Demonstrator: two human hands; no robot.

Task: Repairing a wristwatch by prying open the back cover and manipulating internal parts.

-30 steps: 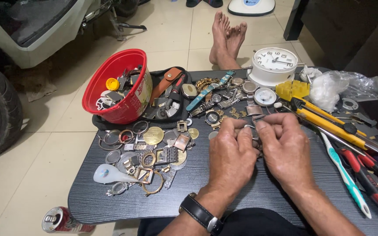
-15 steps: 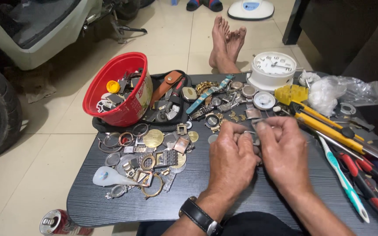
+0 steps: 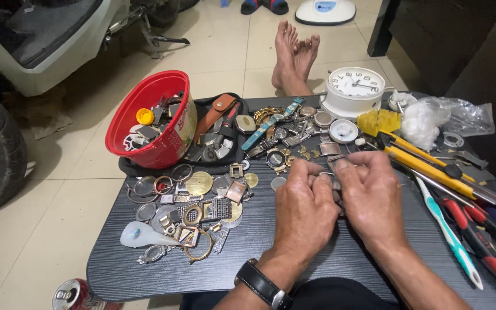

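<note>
— hands first: left hand [image 3: 304,198] and right hand [image 3: 368,192] knuckle to knuckle at mid counter [image 3: 144,270], both curled closed round one small metal watch part [image 3: 335,166].
— where exactly?
— pinched between the fingertips of both, only a sliver showing above the right thumb; mostly hidden, so can't tell its long axis. equally near both, touching both.
— room around?
— tight ahead: loose watch cases and links [image 3: 282,146] just beyond the fingertips, white alarm clock [image 3: 354,92] farther back. yellow-handled tools [image 3: 426,163] and a toothbrush [image 3: 449,235] just right of the right hand, running diagonally. pile of rings and bezels [image 3: 196,206] left, near the left hand, red tub [image 3: 150,117] behind it.
— open space?
— bare counter only toward the body — near edge close under the wrists.
</note>
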